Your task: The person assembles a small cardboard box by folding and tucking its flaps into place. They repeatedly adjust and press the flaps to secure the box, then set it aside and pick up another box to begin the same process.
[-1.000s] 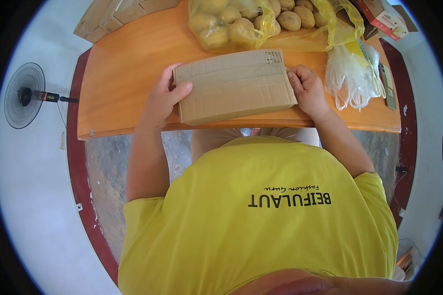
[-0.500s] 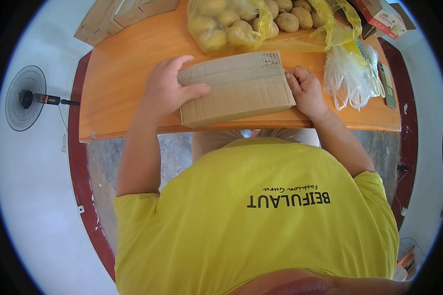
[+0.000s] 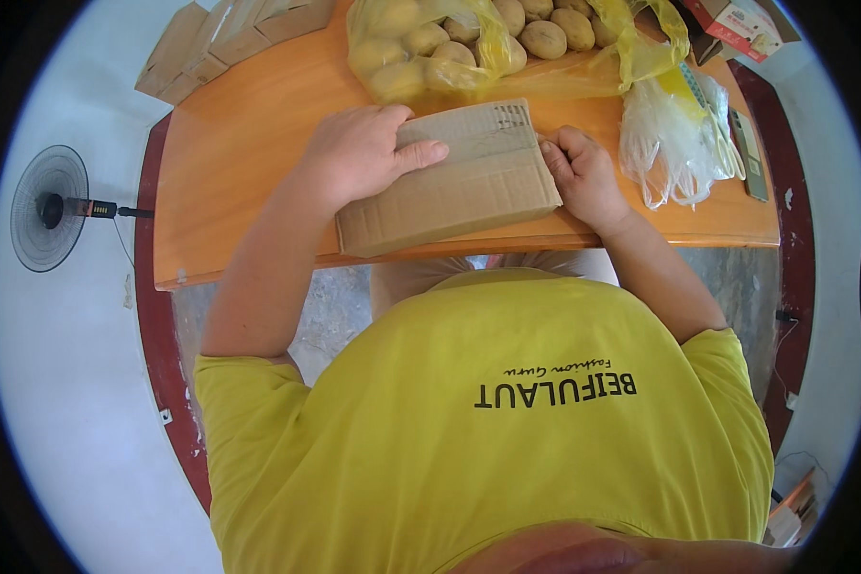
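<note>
A closed brown cardboard box (image 3: pixel 459 182) rests at the near edge of the orange wooden table, its long side slanting up to the right. Over its far left part lies my left hand (image 3: pixel 368 158), thumb flat on the top face and fingers over the far edge, gripping it. Curled at the box's right end is my right hand (image 3: pixel 584 172), with thumb and bent forefinger pressed at the end's edge. What its fingertips hold there is partly hidden.
Behind the box lies a yellow plastic bag (image 3: pixel 402 57) with several potatoes (image 3: pixel 545 40). Clear plastic bags (image 3: pixel 670 143) and a phone (image 3: pixel 748 158) are on the right. Several cardboard boxes (image 3: pixel 239 38) stand far left. A red-and-white carton (image 3: pixel 737 24) is far right; a fan (image 3: pixel 50 208) stands left.
My left hand has slid to the right along the box's far edge, its thumb farther in over the top. The right hand stays at the box's right end.
</note>
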A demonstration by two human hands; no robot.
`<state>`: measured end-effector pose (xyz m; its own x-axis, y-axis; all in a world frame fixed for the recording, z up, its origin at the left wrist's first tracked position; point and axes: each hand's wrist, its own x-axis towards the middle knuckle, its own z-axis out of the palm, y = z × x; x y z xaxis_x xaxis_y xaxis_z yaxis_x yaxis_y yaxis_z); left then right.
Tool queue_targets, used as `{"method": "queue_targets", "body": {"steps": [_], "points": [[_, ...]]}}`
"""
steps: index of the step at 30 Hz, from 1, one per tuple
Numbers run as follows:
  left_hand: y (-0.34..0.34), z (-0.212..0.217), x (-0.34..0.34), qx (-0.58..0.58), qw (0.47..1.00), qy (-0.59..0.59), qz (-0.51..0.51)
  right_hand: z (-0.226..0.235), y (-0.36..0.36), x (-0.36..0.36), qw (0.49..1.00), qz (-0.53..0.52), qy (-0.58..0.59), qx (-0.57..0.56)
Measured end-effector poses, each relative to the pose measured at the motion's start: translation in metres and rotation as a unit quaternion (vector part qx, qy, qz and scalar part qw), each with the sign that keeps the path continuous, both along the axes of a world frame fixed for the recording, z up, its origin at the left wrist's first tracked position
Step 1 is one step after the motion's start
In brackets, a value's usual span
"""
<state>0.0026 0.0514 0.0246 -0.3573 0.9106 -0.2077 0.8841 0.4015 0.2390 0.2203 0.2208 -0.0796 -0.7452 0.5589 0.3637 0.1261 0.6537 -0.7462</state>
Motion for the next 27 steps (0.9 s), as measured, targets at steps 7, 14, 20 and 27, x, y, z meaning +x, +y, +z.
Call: {"method": "queue_targets", "body": {"steps": [7,14,20,27], "points": [[0.014,-0.001,0.010,0.003,0.999,-0.030,-0.011,0.001,-0.002,-0.001,1.000,0.003,0.012,-0.014],[0.036,-0.004,0.020,0.010,0.998,-0.009,-0.067,0.003,-0.001,-0.001,1.000,0.008,0.003,-0.010],[0.052,0.004,0.026,-0.057,0.996,0.018,-0.061,0.001,0.000,0.000,1.000,0.010,0.009,-0.012],[0.062,-0.006,0.043,0.023,0.994,0.051,-0.090,0.007,-0.002,0.001,0.999,0.009,-0.022,-0.022]]}}
